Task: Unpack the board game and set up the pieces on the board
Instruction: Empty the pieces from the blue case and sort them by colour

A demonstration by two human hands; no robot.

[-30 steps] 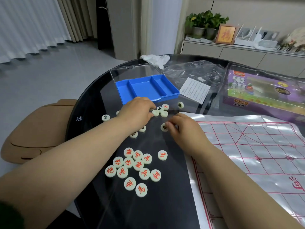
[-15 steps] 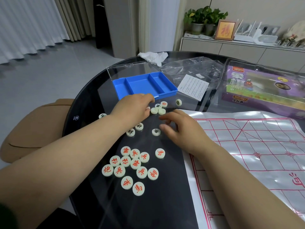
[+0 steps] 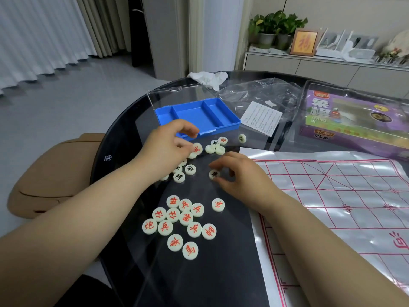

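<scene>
Just beside board, right hand pinches piece.

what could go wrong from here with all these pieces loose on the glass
1. The forearm behind the left hand passes over loose white round pieces. A sweep might push some off the dark glass table.
2. The glossy plastic board sheet looks creased, so the black-marked white disc pinched by the right hand may slide there.

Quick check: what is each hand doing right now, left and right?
Left hand: fingers curled over the loose pieces; a grip cannot be told.
Right hand: pinches a black-marked piece.
</scene>
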